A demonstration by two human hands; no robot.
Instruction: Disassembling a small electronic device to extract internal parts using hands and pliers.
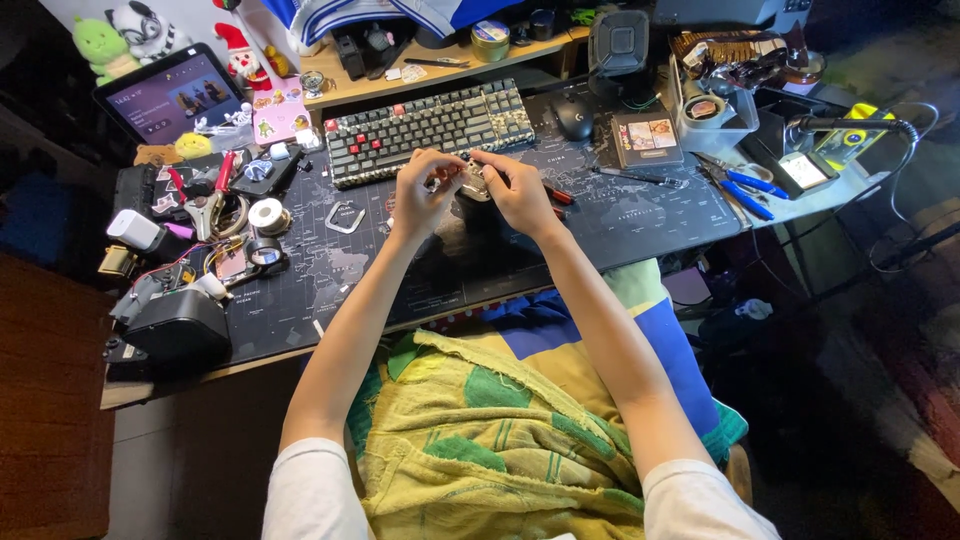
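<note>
Both hands meet over the table (480, 262): the left hand (424, 189) and right hand (516, 189) pinch a small metal part (473, 181) between their fingertips, fingers curled closed around it; what the part is cannot be told. Beneath the forearms lies a yellow-green towel (470, 440). Just beyond the hands sits a keyboard (428, 129). Left of the left hand lie solder spools (266, 214) and a black box (180, 328). Right of the right hand lie blue pliers (745, 186). Farther off, beyond the left hand, stands a tablet (172, 96).
</note>
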